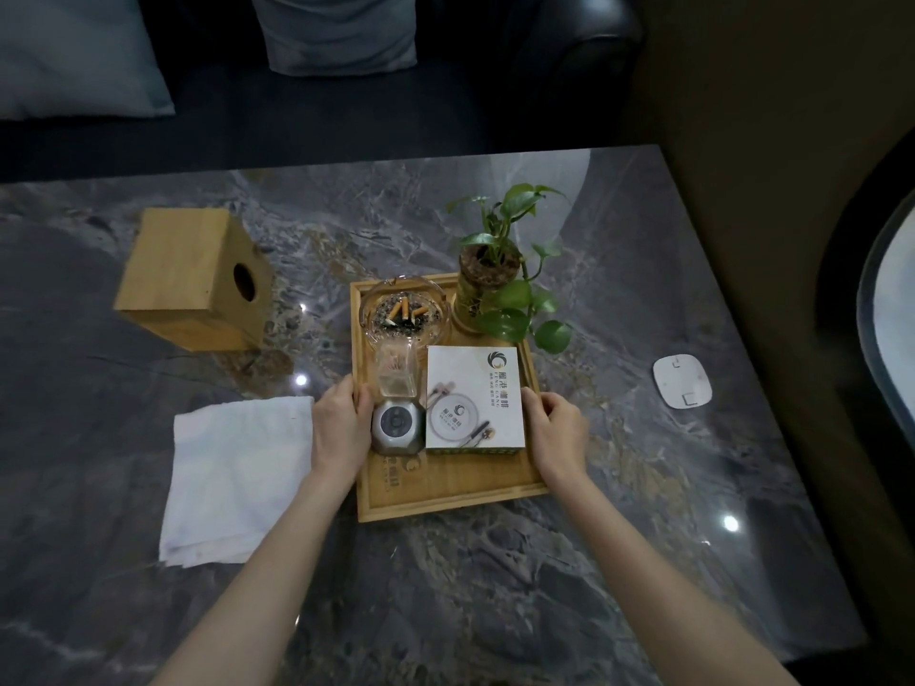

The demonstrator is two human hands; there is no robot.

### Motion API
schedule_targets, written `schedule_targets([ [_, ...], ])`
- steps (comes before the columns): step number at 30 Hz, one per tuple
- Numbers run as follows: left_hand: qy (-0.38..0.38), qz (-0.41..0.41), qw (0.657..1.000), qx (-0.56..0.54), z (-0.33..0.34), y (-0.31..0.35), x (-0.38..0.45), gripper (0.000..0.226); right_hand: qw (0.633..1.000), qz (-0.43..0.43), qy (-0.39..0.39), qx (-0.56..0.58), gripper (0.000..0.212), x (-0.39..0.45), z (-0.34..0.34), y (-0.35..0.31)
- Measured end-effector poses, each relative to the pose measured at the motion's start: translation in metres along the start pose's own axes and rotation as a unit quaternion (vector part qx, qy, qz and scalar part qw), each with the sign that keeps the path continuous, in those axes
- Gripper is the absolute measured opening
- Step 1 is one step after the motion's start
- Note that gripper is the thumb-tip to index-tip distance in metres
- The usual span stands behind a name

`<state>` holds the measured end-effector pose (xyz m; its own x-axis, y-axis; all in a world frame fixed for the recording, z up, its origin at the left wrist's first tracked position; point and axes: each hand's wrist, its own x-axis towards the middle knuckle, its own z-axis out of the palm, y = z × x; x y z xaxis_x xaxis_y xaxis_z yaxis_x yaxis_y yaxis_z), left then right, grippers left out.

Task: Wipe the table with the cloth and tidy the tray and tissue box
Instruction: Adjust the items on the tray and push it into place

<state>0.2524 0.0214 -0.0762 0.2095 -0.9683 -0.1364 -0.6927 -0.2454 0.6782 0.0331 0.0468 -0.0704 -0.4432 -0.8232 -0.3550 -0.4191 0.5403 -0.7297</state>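
**Two hands on the tray, cloth parked to the side**

Both hands are clamped on the wooden tray (445, 497) right now, one per long side. The left hand (341, 428) has its fingers curled over the left rim, and the right hand (557, 428) is wrapped around the right rim the same way.

That tray is light bamboo-looking wood with a low raised lip, sitting roughly mid-table on the grey marble table (495, 586), and it's pretty loaded. At the far end there's a glass ashtray (405, 311) with a few butts and ash in it. Next to that is a little potted plant (500, 284) with trailing green leaves hanging over the tray edge. A clear glass holder (395, 371) that seems to hold toothpicks stands just in front of the ashtray, then a small silver faceted gadget (398, 427) touching it, and a white printed box (475, 398) on the right half.

The white cloth (237, 482) lies flat and folded on the table just left of the tray, beside the left wrist. The wooden tissue box (193, 279) is tipped on its side at the far left, round hole facing right, well apart from the tray. A white flat device (682, 382) sits off to the right.
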Motion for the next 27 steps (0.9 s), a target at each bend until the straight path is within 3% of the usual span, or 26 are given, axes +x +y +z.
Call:
schedule_targets([
  [11,0.037,0.071,0.997,0.006,0.013,0.051,-0.014,0.018,0.997,-0.062,0.037,0.022,0.031,0.007,-0.049,0.016],
  [27,0.058,0.092,0.993,-0.045,0.119,0.171,-0.036,0.020,0.989,-0.115,0.083,-0.030,0.033,0.083,-0.189,0.062],
])
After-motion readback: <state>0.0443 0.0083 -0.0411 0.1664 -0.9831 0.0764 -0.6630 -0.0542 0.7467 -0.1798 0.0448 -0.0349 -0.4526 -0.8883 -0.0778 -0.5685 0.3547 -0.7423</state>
